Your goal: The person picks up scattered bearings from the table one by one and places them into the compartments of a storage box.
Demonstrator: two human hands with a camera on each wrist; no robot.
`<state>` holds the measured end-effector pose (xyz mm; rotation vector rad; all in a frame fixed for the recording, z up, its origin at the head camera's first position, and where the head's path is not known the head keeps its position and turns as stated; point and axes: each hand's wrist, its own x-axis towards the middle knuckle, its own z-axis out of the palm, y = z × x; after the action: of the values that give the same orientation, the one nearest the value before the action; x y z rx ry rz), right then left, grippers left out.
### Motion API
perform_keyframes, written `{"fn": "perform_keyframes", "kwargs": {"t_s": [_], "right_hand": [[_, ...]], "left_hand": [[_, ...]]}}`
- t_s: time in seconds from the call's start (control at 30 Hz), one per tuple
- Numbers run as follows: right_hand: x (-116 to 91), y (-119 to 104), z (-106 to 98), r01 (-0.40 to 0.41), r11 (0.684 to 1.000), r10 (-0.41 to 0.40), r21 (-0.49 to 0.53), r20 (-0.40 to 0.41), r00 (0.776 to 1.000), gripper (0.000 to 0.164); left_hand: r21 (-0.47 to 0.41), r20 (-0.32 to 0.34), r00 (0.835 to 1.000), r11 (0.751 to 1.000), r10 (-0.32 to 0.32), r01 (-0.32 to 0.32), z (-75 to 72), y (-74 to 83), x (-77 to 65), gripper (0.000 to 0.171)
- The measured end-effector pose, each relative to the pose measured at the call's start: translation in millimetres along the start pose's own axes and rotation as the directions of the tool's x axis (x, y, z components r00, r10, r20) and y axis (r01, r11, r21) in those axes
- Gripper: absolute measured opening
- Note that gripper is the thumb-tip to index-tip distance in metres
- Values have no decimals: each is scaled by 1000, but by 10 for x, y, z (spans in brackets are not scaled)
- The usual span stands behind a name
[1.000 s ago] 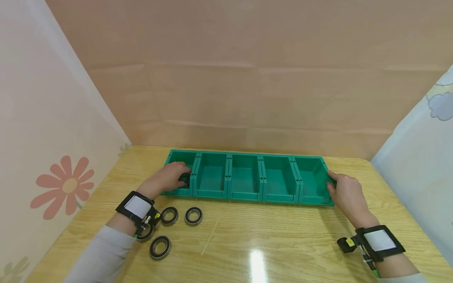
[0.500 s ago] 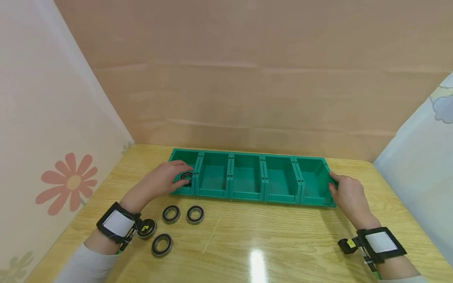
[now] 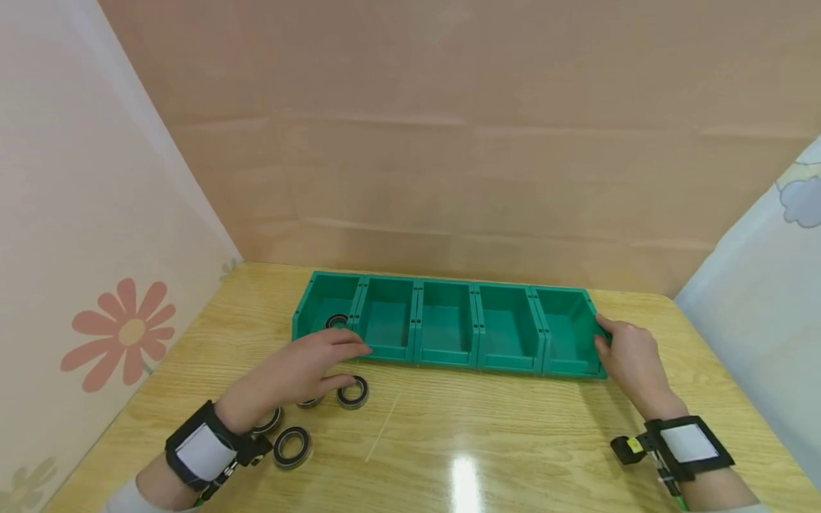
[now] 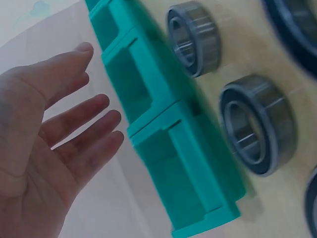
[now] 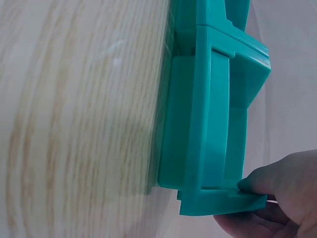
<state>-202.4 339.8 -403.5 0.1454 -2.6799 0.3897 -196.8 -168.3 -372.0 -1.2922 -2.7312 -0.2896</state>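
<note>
A: What's it all made of?

B: A row of five rectangular bins (image 3: 449, 324), smooth green moulded plastic with ribbed joints between them, sits on a glossy pale wood-grain tabletop (image 3: 487, 442). One bearing (image 3: 336, 321), a black ring with a grey metal inner race, lies flat in the leftmost bin. Near the front edge, four more of the same round steel rings lie on the tabletop: one (image 3: 353, 391) in plain sight, one (image 3: 292, 446) nearer the wrist, and two partly hidden under the left hand (image 3: 301, 370).

A: And the hands?

B: The left hand hovers palm down over the loose rings, fingers straight and spread, holding nothing; the left wrist view shows its open palm beside the green wall. The right hand (image 3: 631, 353) rests against the right end of the row, thumb on the rim and fingers curled round the end wall, gripping it.

A: Anything different from a second ago?

B: Yes. Then the left hand was inside the leftmost bin with its fingers round the bearing. Now the bearing lies there alone and the hand has drawn back over the tabletop. The right hand has kept its hold on the end.
</note>
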Motion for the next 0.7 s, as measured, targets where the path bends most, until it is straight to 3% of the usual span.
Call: {"fn": "perform_keyframes", "kwargs": {"t_s": [0.47,0.7], "right_hand": [[-8,2,1,2,1000,-2,2,4,1000,38],[-9,4,0,-11,1000,11,6,23,1000,39]], "left_hand": [[-30,48,999,999,16,-14,183,65,15,39],[-47,139,990,999,-18,24,228,99,22,45]]}}
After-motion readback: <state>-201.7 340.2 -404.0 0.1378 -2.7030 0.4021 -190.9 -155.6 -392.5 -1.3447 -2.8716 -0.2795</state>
